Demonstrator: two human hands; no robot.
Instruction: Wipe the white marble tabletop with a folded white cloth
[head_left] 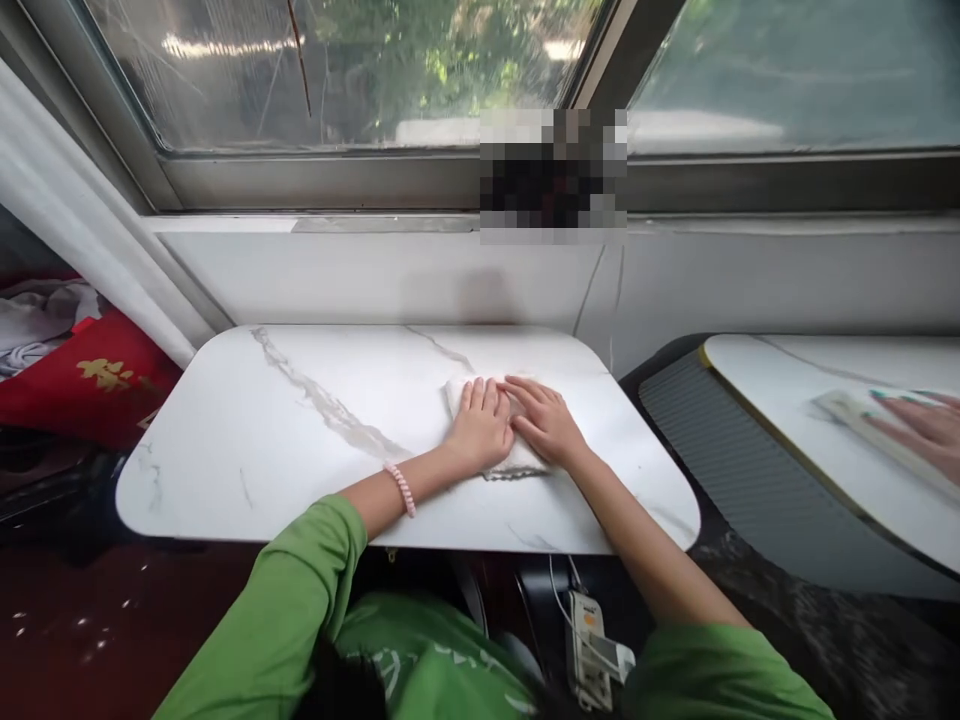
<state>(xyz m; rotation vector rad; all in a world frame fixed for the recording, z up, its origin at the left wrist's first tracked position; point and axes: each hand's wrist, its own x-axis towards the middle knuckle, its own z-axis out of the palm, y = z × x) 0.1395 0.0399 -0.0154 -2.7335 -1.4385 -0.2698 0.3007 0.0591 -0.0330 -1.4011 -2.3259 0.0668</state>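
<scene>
Grip unclenched: my left hand [481, 430] and right hand [550, 422] on cloth [523, 461], 12 o'clock; I'd keep pressure even.

Cloth [523, 462] partly hidden, co-worker's hand [928, 425] blurred

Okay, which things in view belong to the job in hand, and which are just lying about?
Part of the job:
White cloth, under the left hand and right hand
White veined table, beneath the cloth

Just lying about:
Red fabric with gold marking, far left
Power strip, below the table's near edge
</scene>
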